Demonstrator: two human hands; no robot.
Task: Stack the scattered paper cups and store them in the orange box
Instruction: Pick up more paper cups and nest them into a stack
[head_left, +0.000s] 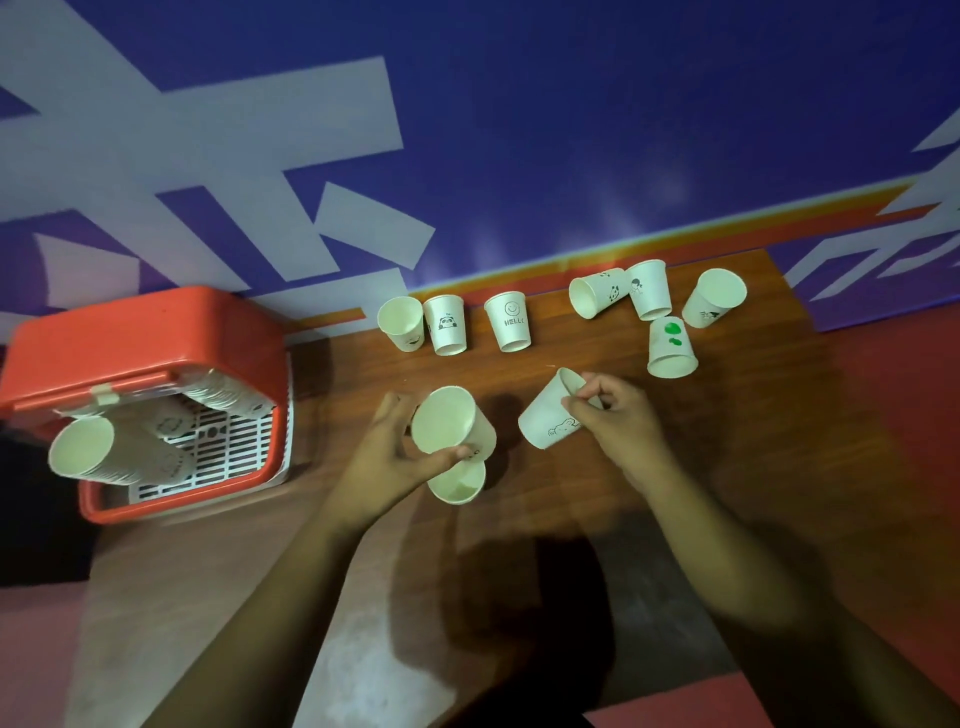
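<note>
Brown wooden table (727, 395) meets purple wall (571, 130); paper cups (506, 322) scattered.

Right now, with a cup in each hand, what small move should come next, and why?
Probably move the right hand leftward and nest the right-hand cup into the left-hand cup held by the left hand: its mouth is open and empty, and the two cups are close.

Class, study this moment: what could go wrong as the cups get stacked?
1. The right hand pinches its cup near the rim only; the paper may crumple or slip.
2. The stack in the orange box juts past its edge and might topple out.
3. The tipped cup near the table edge could roll.
</note>
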